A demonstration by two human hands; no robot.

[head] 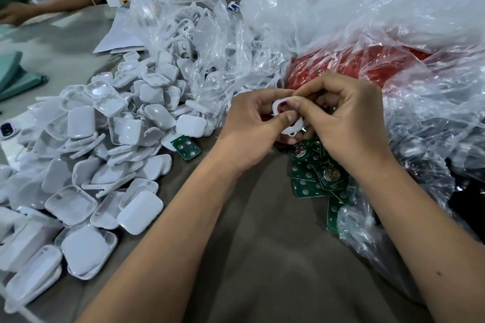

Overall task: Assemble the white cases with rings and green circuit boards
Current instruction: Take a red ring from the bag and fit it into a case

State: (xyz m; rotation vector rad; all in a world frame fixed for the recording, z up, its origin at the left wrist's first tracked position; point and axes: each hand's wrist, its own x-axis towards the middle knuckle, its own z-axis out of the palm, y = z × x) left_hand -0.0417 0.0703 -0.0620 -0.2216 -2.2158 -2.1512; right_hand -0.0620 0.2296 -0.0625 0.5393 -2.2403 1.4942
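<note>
We look down at our own two bare hands, meeting over a table covered in grey-brown cloth [262,257]. Our left hand [252,126] curls its fingers around a small white plastic case with rounded corners [290,127], thumb pressed along its lower face. Our right hand [346,120] is also curled, its thumb and forefinger pinching at the top of the same case, where a red ring [281,107] shows in a round opening. Both hands hold the case just above the cloth, near the middle of the view.

Directly beneath our hands lies a loose heap of small green rectangular circuit boards [312,178], some with a round silver button cell on top. One more green board [186,148] lies apart, to the left, at the edge of the case pile.

To the left, a big pile of white rounded plastic case halves [110,155] spreads across the table, some face up, some hollow side up. Behind it, a crumpled clear plastic bag [183,34] holds more white parts. To the right, more clear plastic sheeting [393,21] billows over a mass of red pieces [354,68]; we cannot tell their shape through the film.

At the far left, another person's arm [52,5] rests on the table.
</note>
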